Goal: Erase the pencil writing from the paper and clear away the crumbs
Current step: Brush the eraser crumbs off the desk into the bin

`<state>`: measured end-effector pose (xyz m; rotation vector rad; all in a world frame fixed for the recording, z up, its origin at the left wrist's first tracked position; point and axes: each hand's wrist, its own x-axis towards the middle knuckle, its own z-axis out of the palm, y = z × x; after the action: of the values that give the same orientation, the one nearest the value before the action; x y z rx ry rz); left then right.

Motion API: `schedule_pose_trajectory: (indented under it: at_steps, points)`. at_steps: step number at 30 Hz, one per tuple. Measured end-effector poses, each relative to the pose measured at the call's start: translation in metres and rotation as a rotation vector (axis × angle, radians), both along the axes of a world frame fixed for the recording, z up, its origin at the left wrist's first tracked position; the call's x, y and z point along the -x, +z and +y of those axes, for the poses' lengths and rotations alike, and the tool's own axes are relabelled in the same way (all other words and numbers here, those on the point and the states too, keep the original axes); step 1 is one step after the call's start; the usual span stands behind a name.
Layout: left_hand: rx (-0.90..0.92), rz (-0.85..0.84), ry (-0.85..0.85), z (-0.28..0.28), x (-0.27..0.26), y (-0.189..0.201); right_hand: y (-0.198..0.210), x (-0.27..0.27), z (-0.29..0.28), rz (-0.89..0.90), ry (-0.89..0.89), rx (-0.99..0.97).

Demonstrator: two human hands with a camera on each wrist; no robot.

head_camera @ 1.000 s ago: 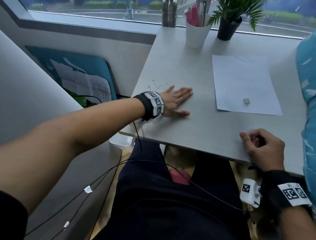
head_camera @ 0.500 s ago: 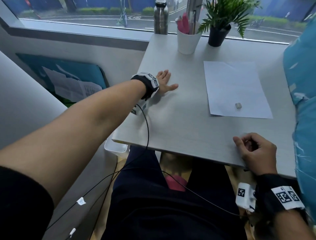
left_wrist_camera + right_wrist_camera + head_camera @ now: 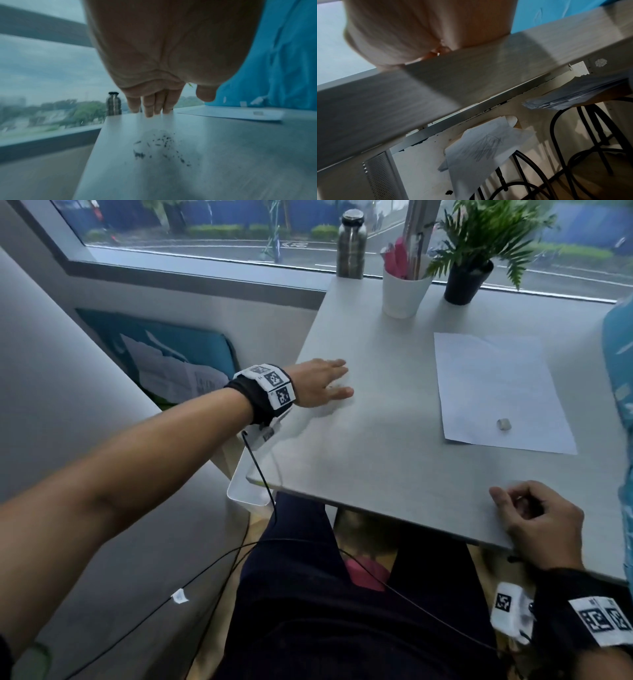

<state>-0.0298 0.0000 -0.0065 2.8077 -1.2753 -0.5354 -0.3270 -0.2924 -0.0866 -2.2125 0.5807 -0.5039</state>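
A white sheet of paper [image 3: 496,385] lies on the grey table [image 3: 376,460] at the right, with a small grey eraser [image 3: 504,424] on its near part. My left hand [image 3: 340,381] lies flat near the table's left edge, fingers straight and touching the surface. In the left wrist view dark eraser crumbs [image 3: 161,146] are scattered on the table under the palm, behind the fingertips [image 3: 149,112]. The head view does not show the crumbs. My right hand [image 3: 520,505] rests idle on the table's front edge, loosely curled, holding nothing I can see.
At the back by the window stand a steel bottle [image 3: 351,244], a white cup [image 3: 406,292] of pink items and a potted plant [image 3: 467,280]. A white bin [image 3: 246,484] sits below the left edge. Blue fabric [image 3: 620,371] borders the right. Stools with papers [image 3: 488,146] stand underneath.
My left hand has slid flat across the table from the middle left toward the left edge, over the spot where the crumbs lay. The right hand has stayed put.
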Motion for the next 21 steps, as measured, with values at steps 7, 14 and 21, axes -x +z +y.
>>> schedule_pose_trajectory:
  at_steps: [7, 14, 21]
  points:
    - [-0.075, 0.047, -0.322, -0.047, 0.053, -0.033, -0.001, 0.001, 0.0, -0.011, -0.002, -0.013]
    - [-0.093, -0.014, -0.054, -0.045, 0.043, -0.057, 0.001, -0.001, 0.002, -0.023, 0.004, 0.0]
    - [-0.105, 0.061, 0.087, -0.003, 0.013, -0.037, 0.001, -0.001, 0.002, -0.028, 0.007, 0.014]
